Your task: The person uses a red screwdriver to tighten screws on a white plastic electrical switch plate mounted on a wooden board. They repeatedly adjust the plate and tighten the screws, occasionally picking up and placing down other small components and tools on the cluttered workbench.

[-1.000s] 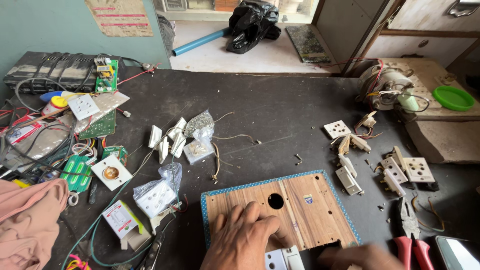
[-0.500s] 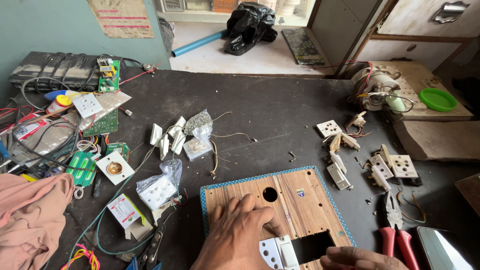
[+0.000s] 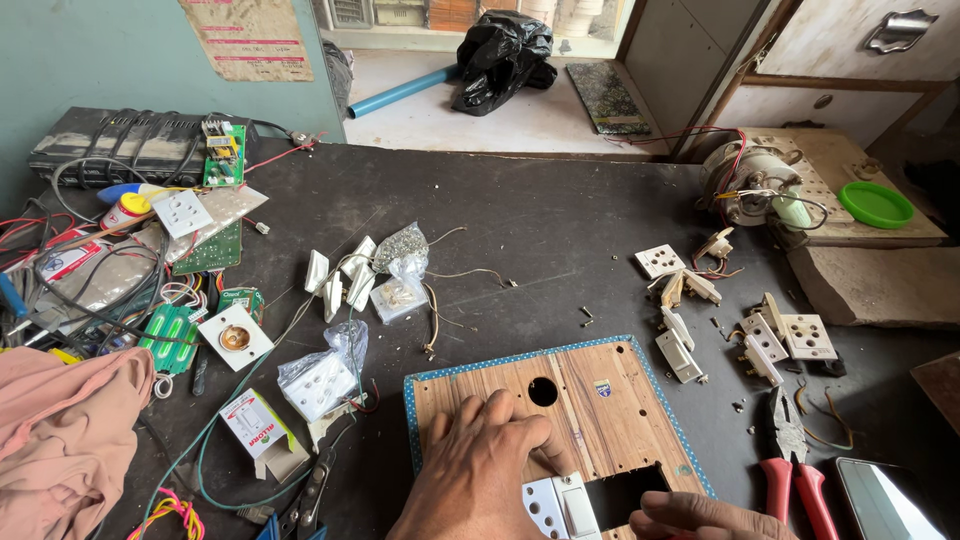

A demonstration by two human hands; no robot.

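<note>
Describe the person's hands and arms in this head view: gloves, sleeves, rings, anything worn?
Both are bare. The left hand has no glove and no ring, and no sleeve shows on the wrist in view. Only the fingers of the right hand enter at the bottom edge, also ungloved; its wrist is out of frame, so a sleeve there cannot be told.

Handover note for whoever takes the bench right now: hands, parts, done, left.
Left hand: flat on the wooden board, fingers spread, holding it down.
Right hand: at the bottom edge, only partly in view, fingertips at the rectangular cutout; whether it grips anything cannot be told.
White switch: sits at the cutout's left edge, between both hands.
Done: board has a round hole and the rectangular cutout.
Left: switch is not yet seated in the cutout.
Nearby: loose sockets and red-handled pliers to the right, bagged parts to the left.
</note>
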